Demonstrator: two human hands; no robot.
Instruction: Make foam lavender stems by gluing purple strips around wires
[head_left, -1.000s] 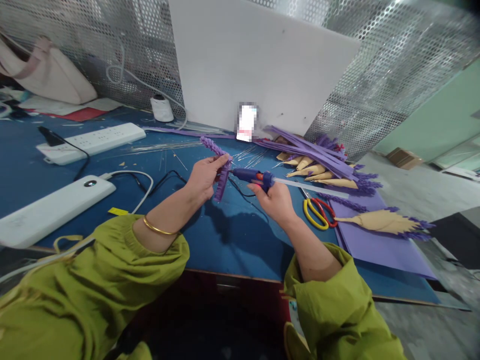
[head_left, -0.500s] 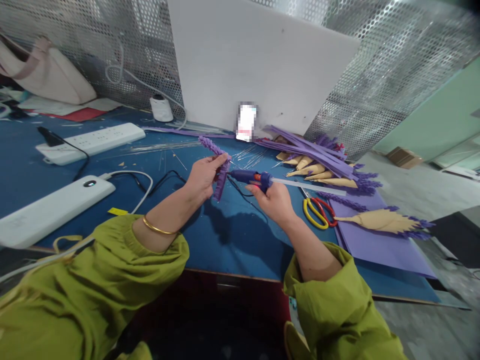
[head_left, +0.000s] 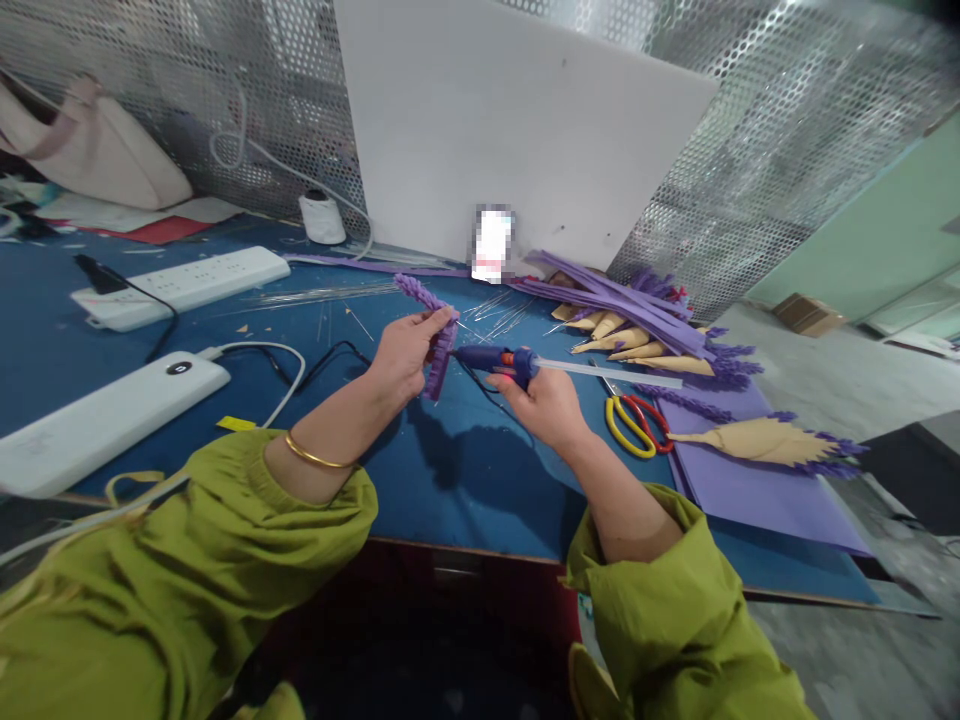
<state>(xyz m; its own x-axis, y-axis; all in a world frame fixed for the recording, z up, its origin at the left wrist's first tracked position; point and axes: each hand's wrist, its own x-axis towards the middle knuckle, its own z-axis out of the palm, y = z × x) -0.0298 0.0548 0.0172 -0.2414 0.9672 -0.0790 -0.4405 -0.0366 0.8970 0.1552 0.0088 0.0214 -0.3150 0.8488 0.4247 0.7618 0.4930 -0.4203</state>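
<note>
My left hand [head_left: 406, 356] is closed on a purple fringed foam strip [head_left: 437, 356], part of it wound into a spike [head_left: 415, 291] that points up and left. My right hand [head_left: 544, 402] grips a blue glue gun [head_left: 495, 359] with a clear glue stick [head_left: 607, 374] jutting out behind it. The gun's nozzle touches the loose end of the strip. Both hands hover over the blue table [head_left: 465, 470].
Yellow and red scissors [head_left: 634, 422], purple foam sheets [head_left: 750, 480] and finished tan-and-purple sprigs [head_left: 757, 441] lie to the right. Two white power strips [head_left: 97, 420] [head_left: 184, 282] with cables sit on the left. A white board [head_left: 517, 130] leans on perforated metal behind.
The glue gun has slid slightly left along the strip, and my right hand moved with it. My left hand holds nearly still.
</note>
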